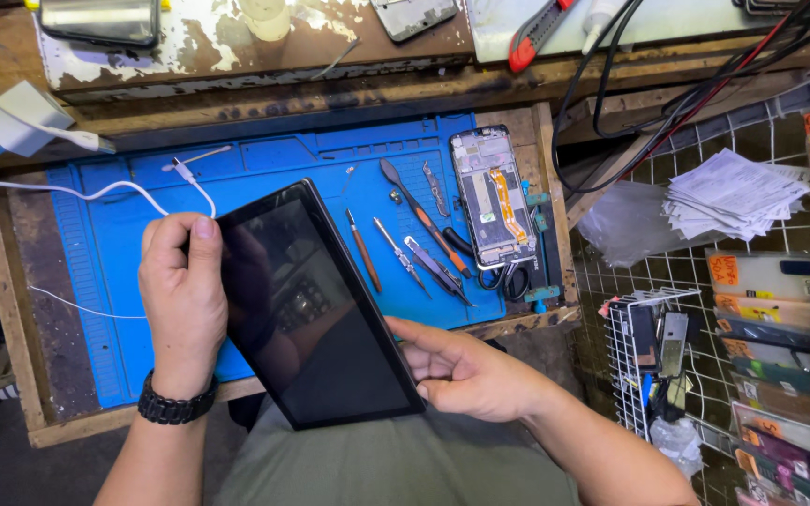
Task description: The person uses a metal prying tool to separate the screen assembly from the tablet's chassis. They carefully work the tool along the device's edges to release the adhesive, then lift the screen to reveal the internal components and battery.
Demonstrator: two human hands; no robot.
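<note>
Tablet (316, 305) pinched in both hands' grip above blue mat (114, 244), tools (405, 248) beyond.

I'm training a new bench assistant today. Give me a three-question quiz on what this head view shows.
1. True or false: both hands hold the black tablet above the blue mat.
2. Which lies on the mat's right edge? A) an opened phone, B) a mug, C) a soldering iron.
3. Fill in: the left hand wears a black ___ on its wrist.

Key:
1. True; the left hand has its grip on the tablet's left edge, the right hand on the lower right edge.
2. A, the opened phone, beside the hand tools.
3. Watch.
</note>
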